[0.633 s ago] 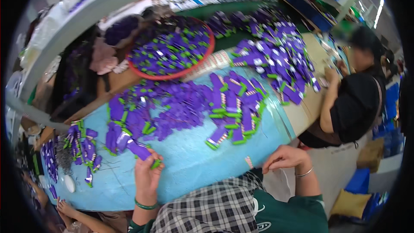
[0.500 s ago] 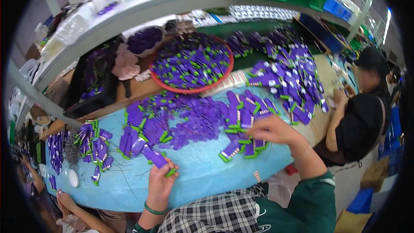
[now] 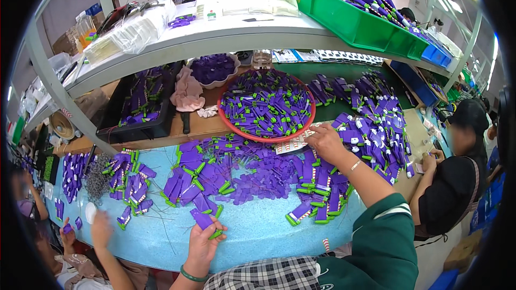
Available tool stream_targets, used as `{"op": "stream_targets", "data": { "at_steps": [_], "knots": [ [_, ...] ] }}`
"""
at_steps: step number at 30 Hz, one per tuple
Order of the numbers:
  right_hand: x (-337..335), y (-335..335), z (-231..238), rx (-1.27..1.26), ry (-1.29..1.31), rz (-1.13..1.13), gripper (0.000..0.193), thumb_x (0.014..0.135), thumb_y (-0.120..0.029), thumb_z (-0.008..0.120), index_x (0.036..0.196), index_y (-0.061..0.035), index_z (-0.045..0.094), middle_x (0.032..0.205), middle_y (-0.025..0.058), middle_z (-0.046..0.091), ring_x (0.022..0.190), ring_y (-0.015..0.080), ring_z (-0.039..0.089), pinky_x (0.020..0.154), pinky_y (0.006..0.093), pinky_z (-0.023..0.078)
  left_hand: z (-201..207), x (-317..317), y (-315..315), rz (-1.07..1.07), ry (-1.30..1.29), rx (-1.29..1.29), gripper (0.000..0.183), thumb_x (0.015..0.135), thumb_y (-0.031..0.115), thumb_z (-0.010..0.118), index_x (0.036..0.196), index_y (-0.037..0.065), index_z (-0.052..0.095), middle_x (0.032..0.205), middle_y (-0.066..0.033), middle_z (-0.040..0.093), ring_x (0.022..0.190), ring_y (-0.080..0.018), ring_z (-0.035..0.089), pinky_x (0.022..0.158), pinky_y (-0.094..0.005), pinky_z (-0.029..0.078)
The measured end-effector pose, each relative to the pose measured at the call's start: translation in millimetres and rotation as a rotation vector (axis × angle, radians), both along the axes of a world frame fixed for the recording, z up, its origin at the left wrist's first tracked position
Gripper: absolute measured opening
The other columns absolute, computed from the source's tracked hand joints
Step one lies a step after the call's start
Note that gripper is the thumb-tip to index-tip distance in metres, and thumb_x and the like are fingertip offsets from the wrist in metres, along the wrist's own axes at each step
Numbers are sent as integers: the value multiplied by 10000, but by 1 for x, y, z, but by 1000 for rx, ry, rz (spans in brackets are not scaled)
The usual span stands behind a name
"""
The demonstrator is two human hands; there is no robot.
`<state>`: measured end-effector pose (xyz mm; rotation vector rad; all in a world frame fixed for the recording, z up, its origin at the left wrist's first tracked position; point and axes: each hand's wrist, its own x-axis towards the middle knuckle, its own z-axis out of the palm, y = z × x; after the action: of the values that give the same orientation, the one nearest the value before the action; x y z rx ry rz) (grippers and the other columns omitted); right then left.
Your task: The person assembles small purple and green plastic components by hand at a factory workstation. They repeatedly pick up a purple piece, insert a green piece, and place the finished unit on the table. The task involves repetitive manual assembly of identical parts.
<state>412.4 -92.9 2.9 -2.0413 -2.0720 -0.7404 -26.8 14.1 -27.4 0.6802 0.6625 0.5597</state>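
Observation:
Near the table's front edge, my left hand point(image 3: 203, 244) is closed on a flat purple plastic piece point(image 3: 201, 218) with a bright green end. My right hand point(image 3: 327, 142) reaches across to the far side of the table, its fingers bent together on the right end of a white label sheet point(image 3: 293, 144) with reddish stripes. Part of that sheet lies under the fingers. Just below my right forearm is a pile of purple-and-green pieces point(image 3: 321, 196), some bearing striped labels. More unlabelled pieces point(image 3: 188, 180) lie loosely beyond my left hand.
A red round basket point(image 3: 269, 139) full of purple-and-green parts stands behind the sheet. Small purple parts point(image 3: 263, 180) cover mid-table. A black crate point(image 3: 134, 134) stands back left under a shelf point(image 3: 215, 43). Co-workers sit at right point(image 3: 451, 182) and lower left point(image 3: 105, 252).
My right hand has moved from above the labelled pile away from me to the label sheet. My left hand still holds its purple piece. The view has tilted up, showing more shelf.

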Motion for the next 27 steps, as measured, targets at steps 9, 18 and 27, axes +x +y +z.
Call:
{"op": "stream_targets", "data": {
  "at_steps": [9, 18, 27],
  "knots": [
    [-204, -88, 30, -16, 141, 62, 225, 735, -173, 686, 953, -121, 668, 971, 14, 671, 1030, 241, 601, 936, 473, 389, -2, 49, -35, -215, -76, -178, 185, 917, 114, 595, 1067, 8, 569, 947, -66, 634, 899, -187, 626, 762, -347, 531],
    [-253, -65, 5, 107, 737, 65, 402, 693, -190, 766, 1052, -74, 626, 1088, 65, 626, 1049, 243, 574, 892, 403, 396, -17, 28, -39, -154, 155, 324, 99, 861, 79, 666, 929, 12, 642, 837, 12, 638, 747, -61, 574, 672, -230, 472],
    [-271, -31, -25, -23, 876, 141, 132, 742, -166, 733, 827, -90, 665, 719, 35, 614, 674, 211, 592, 627, 348, 438, -12, 11, -42, -189, 234, 460, 89, 848, 78, 677, 909, 21, 644, 796, 13, 629, 718, -48, 560, 637, -209, 453]
  ]
}}
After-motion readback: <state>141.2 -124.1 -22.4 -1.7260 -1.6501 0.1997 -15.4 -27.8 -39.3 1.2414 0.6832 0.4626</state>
